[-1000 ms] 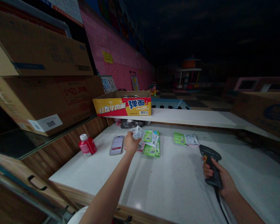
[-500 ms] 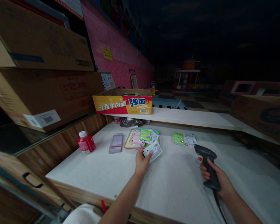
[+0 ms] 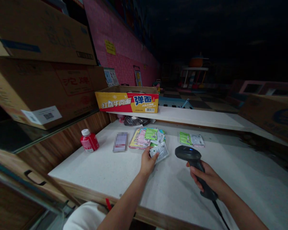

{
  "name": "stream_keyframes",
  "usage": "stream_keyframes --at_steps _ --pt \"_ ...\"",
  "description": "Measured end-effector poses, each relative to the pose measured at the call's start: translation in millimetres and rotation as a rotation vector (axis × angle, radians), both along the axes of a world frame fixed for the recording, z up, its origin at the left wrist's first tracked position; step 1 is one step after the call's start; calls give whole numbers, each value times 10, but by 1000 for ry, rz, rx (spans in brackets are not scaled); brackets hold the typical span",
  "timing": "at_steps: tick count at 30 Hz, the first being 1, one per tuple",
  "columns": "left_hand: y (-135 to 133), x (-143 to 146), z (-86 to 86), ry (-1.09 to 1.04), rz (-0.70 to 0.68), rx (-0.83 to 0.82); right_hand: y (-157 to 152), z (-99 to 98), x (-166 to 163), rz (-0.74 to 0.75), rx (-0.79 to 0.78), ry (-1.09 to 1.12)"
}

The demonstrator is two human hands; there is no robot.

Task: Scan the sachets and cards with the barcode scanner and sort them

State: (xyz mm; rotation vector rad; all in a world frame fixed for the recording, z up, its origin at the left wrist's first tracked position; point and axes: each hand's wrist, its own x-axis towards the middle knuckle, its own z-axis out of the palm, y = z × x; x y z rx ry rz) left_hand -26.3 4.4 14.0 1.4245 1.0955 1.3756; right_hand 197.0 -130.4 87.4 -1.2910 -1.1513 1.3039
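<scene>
My left hand pinches a silvery-white packet by its left edge, just above the white counter. Behind it lies a pile of flat packets, with a green packet on top. In my right hand is a black handheld barcode scanner, gripped by its handle, with a small blue light lit on top. Its head points left toward the silvery packet, with a gap between them. Beyond the scanner, green and white packets lie on the counter.
A red bottle with a white cap stands at the left, beside a blurred-out flat item. A yellow and red noodle carton sits on the raised back ledge. Stacked cardboard boxes rise at the left; the scanner's cord trails toward me.
The scanner has moved left toward the silvery packet and its blue light now shows. My left hand keeps hold of the packet almost in place. The view has tilted slightly.
</scene>
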Motion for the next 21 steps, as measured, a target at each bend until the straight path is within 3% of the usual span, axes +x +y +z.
stream_keyframes --at_steps 11,15,21 --pt "38 -13 -66 64 12 18 48 -70 -21 -8 -6 12" --pt "47 -8 -59 30 5 -2 66 -132 121 -85 -40 128" --pt "-16 -20 94 5 -11 26 123 -332 551 -257 -29 456"
